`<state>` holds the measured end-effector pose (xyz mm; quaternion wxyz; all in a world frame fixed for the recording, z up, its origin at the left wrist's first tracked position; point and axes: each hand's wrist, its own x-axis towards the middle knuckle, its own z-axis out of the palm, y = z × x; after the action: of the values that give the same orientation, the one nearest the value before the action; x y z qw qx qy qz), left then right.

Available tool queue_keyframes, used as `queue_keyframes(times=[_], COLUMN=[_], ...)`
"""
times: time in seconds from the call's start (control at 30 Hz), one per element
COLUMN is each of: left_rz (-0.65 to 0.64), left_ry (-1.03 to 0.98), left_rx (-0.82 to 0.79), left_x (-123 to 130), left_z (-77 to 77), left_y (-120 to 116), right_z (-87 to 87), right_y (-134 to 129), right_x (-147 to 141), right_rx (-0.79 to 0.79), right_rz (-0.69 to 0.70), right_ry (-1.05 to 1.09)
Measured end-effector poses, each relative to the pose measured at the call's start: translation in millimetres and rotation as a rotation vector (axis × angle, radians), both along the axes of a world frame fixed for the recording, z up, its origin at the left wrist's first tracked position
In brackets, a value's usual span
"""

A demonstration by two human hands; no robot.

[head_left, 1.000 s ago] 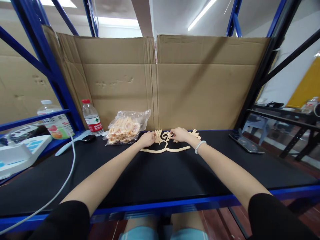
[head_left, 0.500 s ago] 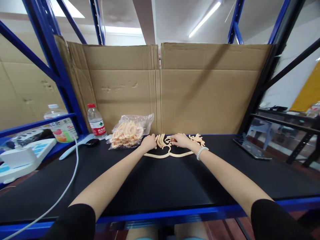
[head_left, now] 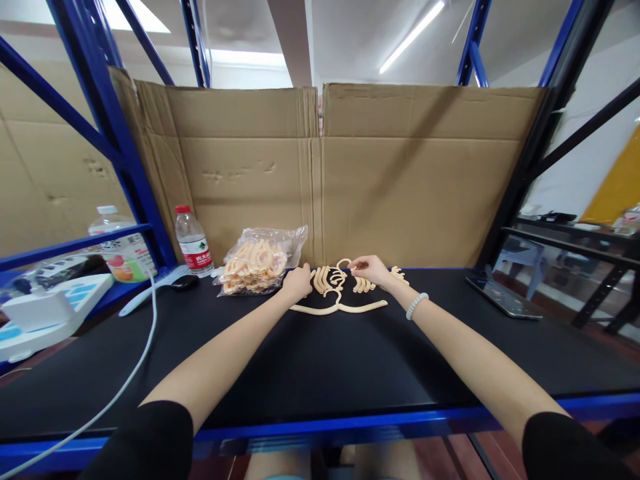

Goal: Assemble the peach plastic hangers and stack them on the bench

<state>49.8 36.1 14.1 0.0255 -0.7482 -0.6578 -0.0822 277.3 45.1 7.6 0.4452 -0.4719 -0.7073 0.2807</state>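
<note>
A cream plastic clothes hanger (head_left: pixel 320 311) lies flat with its curved arms spread, nearest me on the black tabletop. Just behind it several matching hangers (head_left: pixel 321 283) are laid close together, their arms showing left and right. My left hand (head_left: pixel 297 284) rests at the left ends of these hangers, fingers curled; what they grip is hidden. On the other side, my right hand (head_left: pixel 371 270) is raised slightly with thumb and fingers pinched at a hanger hook (head_left: pixel 343 261). More cream pieces (head_left: pixel 397 274) show partly behind my right wrist.
A clear plastic bag (head_left: pixel 257 257) full of cream hangers stands left of my left hand. Farther left are a red-capped bottle (head_left: pixel 193 243), a light-blue handled tool (head_left: pixel 150 291) and a white cable (head_left: pixel 150 333). A phone (head_left: pixel 503 297) lies at right; cardboard (head_left: pixel 420 180) walls the back.
My right hand has lifted and shifted slightly right, uncovering the right arms of the grouped hangers and a hook at its fingertips. My left hand has barely moved.
</note>
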Motion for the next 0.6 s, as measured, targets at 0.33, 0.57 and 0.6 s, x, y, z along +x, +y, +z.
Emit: queue_keyframes(times=[0.33, 0.57, 0.6], left_rz=[-0.149, -0.470, -0.518], left_ry=[-0.119, -0.304, -0.400], left_rx=[0.153, 0.117, 0.095], left_x=[3, -3, -5], left_z=[3.9, 12.4, 10.8], left_y=[-28, -58, -62], right_z=[-7.4, -5.2, -5.7], right_y=[-16, -46, -49], right_x=[-7, -9, -12], right_rx=[-0.229, -0.416, -0.433], right_rz=[0.060, 0.198, 0.203], right_ry=[0.581, 0.763, 0.787])
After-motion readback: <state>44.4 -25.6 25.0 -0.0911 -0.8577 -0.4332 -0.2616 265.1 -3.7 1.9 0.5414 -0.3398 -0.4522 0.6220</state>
